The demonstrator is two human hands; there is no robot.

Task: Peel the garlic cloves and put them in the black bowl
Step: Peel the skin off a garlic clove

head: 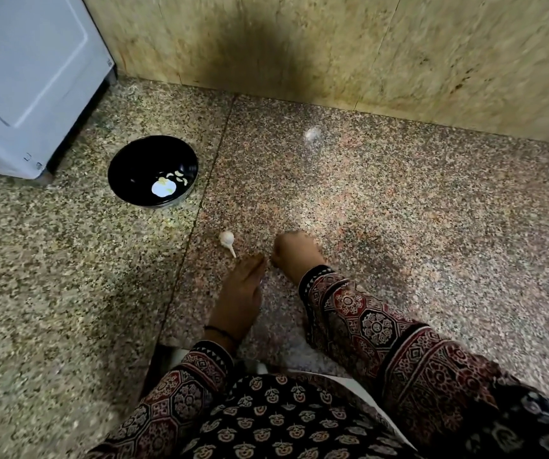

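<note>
Garlic bulb [226, 238] lay loose near the black bowl [124, 160]; left hand [238, 293] grip was straight-fingered and empty, right hand [294, 253] grip curled, contents untellable, so a clumsy touch might roll the bulb away.

Dim, uneven light leaves a dark shadow [250, 58] on the wall [448, 61] and a pale glare spot [313, 134] on the worktop [399, 210]. Motion blur softens everything.

Garlic bulb [226, 237] lies just beside the left hand [240, 293]; black bowl [134, 160] holds peeled cloves [180, 176].
</note>
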